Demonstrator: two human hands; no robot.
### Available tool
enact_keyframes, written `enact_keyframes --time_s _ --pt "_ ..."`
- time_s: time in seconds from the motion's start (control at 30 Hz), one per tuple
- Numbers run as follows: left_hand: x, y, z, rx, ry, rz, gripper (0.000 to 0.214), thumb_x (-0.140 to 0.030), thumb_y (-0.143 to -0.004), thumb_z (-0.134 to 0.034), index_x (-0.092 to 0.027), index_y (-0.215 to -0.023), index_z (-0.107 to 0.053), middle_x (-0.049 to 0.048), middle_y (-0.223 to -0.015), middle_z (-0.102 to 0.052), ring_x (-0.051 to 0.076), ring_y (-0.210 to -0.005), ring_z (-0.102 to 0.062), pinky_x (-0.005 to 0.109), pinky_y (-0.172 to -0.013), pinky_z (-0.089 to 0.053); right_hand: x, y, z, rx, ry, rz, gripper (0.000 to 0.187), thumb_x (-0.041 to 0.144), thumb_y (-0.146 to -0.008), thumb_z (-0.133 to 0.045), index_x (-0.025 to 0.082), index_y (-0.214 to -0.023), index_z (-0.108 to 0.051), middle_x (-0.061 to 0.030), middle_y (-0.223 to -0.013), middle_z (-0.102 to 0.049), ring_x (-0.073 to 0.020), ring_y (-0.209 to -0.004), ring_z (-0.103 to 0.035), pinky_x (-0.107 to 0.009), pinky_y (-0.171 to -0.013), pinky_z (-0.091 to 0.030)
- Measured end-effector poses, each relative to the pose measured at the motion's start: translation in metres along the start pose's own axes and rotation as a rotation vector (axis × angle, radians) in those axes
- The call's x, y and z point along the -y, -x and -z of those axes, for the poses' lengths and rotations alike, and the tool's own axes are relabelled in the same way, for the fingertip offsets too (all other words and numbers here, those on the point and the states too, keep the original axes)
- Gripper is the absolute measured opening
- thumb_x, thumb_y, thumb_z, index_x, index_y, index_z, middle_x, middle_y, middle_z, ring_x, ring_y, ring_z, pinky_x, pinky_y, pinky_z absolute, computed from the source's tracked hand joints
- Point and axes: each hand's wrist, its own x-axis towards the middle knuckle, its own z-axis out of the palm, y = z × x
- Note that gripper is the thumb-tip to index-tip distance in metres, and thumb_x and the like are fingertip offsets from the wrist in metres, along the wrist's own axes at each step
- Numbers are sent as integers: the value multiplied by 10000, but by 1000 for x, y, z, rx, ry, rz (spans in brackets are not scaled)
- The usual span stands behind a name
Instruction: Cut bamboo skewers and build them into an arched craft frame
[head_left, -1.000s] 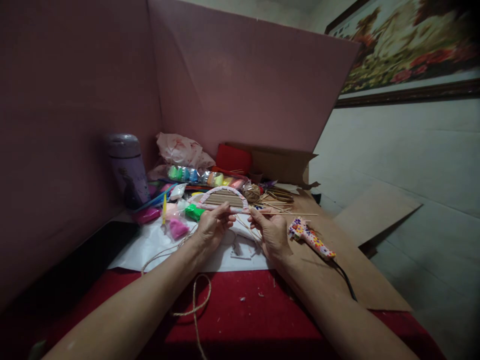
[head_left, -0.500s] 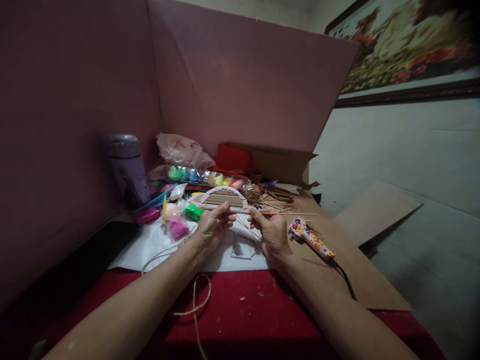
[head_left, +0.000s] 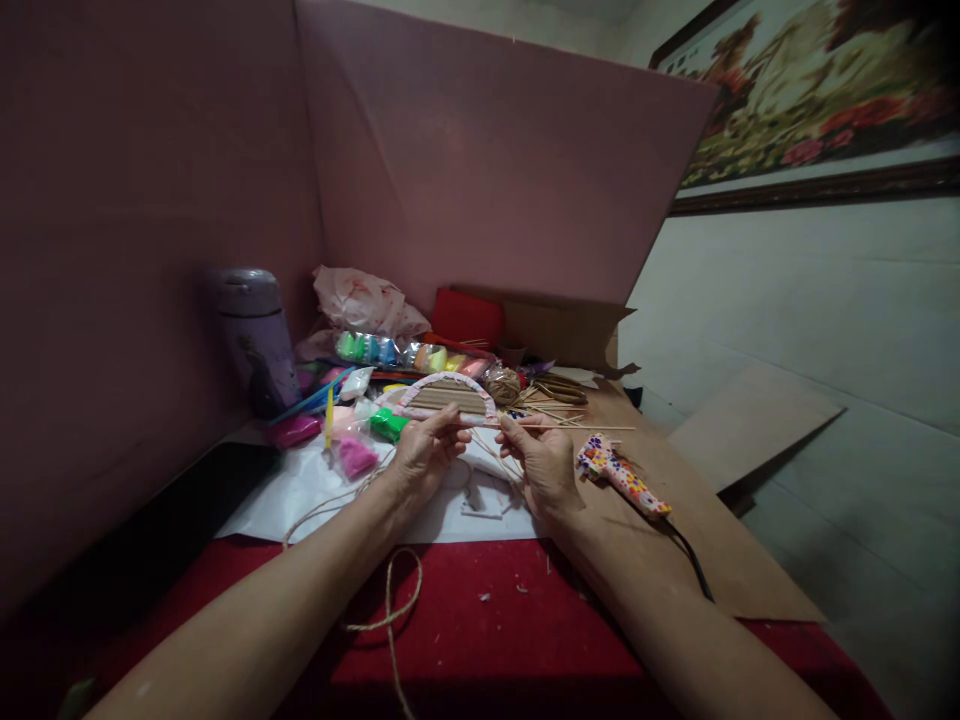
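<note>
My left hand pinches the lower edge of a half-round cardboard piece, whose curved rim is wrapped in pale patterned material. My right hand closes its thumb and fingers on a thin wooden stick, which points to the right. The stick's left end lies along the straight lower edge of the cardboard piece; whether it touches is too small to tell. Both hands are above a white sheet. A loose twine trails from the sheet down over the red cloth.
A flower-patterned glue gun with a black cord lies on brown cardboard at right. Behind the hands are packs of coloured clay, a twine ball and several loose sticks. A purple bottle stands left. Pink panels rise behind.
</note>
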Motion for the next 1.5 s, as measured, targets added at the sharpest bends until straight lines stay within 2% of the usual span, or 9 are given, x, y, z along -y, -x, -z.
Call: enact_keyframes --time_s 0.53,0.77,1.5 --pt "-1 1 -1 -17 -20 16 84 -147 -750 -607 -89 -690 -608 21 -581 -633 58 -422 -550 140 -391 -438 -2 -2 2 12 13 20 270 292 -617 -764 138 -692 -555 8 -537 -623 -84 -449 -536 -188 -425 -427" --pt "0 1 -1 -7 -6 1 86 -160 -704 -658 -98 -697 -599 5 -561 -615 62 -427 -550 144 -399 -435 -2 -2 2 9 17 17 265 292 -620 -761 144 -691 -554 7 -540 -625 -92 -456 -545 -194 -425 -432" --pt "-2 2 -2 -25 -36 12 89 -161 -743 -608 -90 -691 -595 17 -572 -623 61 -411 -535 149 -386 -414 0 -1 1 11 24 12 260 285 -614 -764 140 -679 -559 5 -525 -628 -94 -450 -551 -188 -416 -435"
